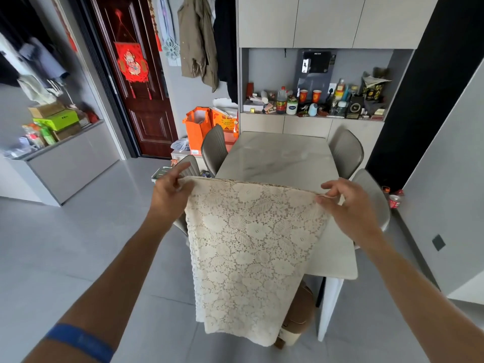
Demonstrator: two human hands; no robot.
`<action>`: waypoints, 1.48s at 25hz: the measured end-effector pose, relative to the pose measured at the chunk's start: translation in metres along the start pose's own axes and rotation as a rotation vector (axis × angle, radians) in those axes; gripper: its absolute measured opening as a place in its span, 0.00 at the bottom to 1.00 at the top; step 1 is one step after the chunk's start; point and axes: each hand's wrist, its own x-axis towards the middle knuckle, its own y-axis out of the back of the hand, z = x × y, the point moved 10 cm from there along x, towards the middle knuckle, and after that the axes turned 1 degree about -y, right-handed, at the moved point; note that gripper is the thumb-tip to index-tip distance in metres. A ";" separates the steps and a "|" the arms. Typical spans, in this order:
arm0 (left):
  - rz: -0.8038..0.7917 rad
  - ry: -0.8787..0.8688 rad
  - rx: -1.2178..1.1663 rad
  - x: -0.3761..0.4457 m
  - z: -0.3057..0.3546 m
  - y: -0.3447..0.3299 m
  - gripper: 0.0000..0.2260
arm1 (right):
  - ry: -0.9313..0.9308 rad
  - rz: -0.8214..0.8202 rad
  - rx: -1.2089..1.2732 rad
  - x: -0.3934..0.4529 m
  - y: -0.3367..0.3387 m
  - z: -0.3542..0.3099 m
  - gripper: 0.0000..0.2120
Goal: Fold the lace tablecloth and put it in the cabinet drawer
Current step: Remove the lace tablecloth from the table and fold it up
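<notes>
Tablecloth point(248, 247) hangs doubled between both hands, left hand point(167, 195) pinching one top corner, right hand point(348, 205) the other, above table point(282, 158)

Floor: pale grey tile floor point(78, 258), evenly lit.
Centre: marble-topped table point(282, 158) running toward 12 o'clock.
Seating: grey chairs point(214, 150) along the table's 9 and 3 o'clock sides.
12 o'clock: wall cabinets point(327, 19) over a cluttered open shelf point(314, 115).
11 o'clock: dark red door point(136, 82) bearing a red hanging ornament point(132, 62); coats point(199, 38) hung beside it.
9 o'clock: low grey sideboard point(70, 163) carrying boxes.
Beside the door: orange bags point(197, 124).
</notes>
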 end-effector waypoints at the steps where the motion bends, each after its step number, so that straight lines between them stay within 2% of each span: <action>1: -0.011 -0.008 -0.077 0.006 0.008 -0.004 0.20 | -0.044 -0.013 0.045 0.011 0.007 0.003 0.11; 3: -0.044 -0.047 -0.172 0.016 0.022 -0.015 0.19 | -0.112 -0.034 0.046 0.029 0.017 0.010 0.13; 7: -0.077 -0.039 -0.325 0.034 0.034 -0.033 0.17 | -0.093 -0.019 0.115 0.057 0.040 0.010 0.16; 10: -0.066 -0.114 -0.315 0.068 0.055 -0.046 0.19 | -0.085 0.039 0.252 0.094 0.056 0.006 0.17; 12: -0.033 -0.151 -0.110 0.103 0.064 -0.059 0.24 | -0.021 0.116 0.150 0.130 0.061 0.000 0.17; 14: -0.026 -0.235 0.290 0.130 0.067 -0.083 0.31 | 0.063 0.188 -0.148 0.164 0.053 -0.003 0.16; 16: 0.003 -0.293 0.523 0.158 0.053 -0.110 0.35 | 0.088 0.199 -0.418 0.198 0.030 0.009 0.17; 19: 0.041 -0.318 0.540 0.224 0.012 -0.144 0.36 | 0.054 0.167 -0.595 0.256 -0.016 0.058 0.17; 22: -0.079 -0.289 0.613 0.316 -0.022 -0.193 0.35 | -0.008 0.115 -0.646 0.339 -0.060 0.096 0.14; 24: -0.103 -0.271 0.533 0.385 -0.004 -0.213 0.35 | -0.010 0.181 -0.652 0.407 -0.062 0.091 0.11; 27: 0.077 -0.360 0.325 0.504 0.099 -0.205 0.34 | 0.066 0.553 -0.597 0.512 0.002 0.033 0.11; 29: 0.177 -0.482 0.078 0.551 0.167 -0.187 0.31 | 0.114 0.795 -0.509 0.549 0.056 -0.009 0.13; 30: 0.190 -0.540 -0.010 0.559 0.188 -0.183 0.29 | 0.128 0.857 -0.459 0.557 0.074 -0.021 0.13; 33: 0.157 -0.636 -0.063 0.549 0.195 -0.185 0.27 | 0.161 0.881 -0.363 0.548 0.084 -0.021 0.14; 37: 0.131 -0.658 -0.115 0.498 0.144 -0.193 0.24 | 0.134 0.733 -0.233 0.488 0.048 0.028 0.15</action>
